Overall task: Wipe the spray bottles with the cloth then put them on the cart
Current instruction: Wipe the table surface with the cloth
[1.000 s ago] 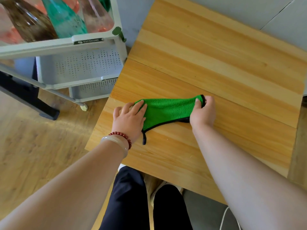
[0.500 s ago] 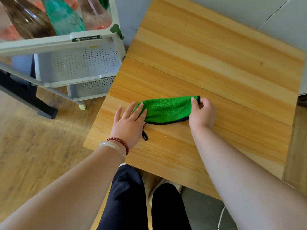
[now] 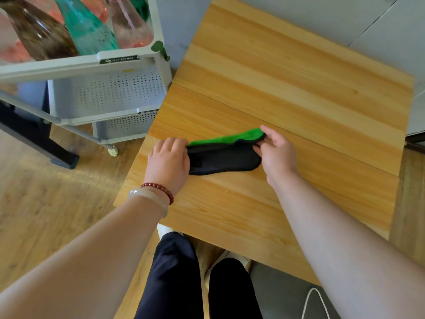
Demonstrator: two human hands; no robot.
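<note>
Directly below the head camera, a wooden table [image 3: 299, 93] fills the middle and right of the scene. A cloth [image 3: 223, 160] lies on its near-left part, folded into a long band with its black side up and a strip of bright green showing along the far edge. The left hand [image 3: 169, 160] grasps the cloth's left end, its fingers curled down over the fabric. The right hand [image 3: 277, 155] pinches the cloth's right end between thumb and fingers, where the green corner peeks out. The left wrist wears a red bead bracelet [image 3: 161, 188] and, just beside it, a pale bangle [image 3: 151, 199].

At far left, just beside the table's left edge, stands a grey tiered cart [image 3: 76, 65] with perforated trays. Its top tray holds the spray bottles, leaning side by side: a brown bottle [image 3: 39, 35], a teal bottle [image 3: 89, 31] and a pink bottle [image 3: 128, 26], their tops cut off by the picture's edge. Near the bottom, dark trousers [image 3: 174, 272] show above a wood-patterned floor [image 3: 46, 215].
</note>
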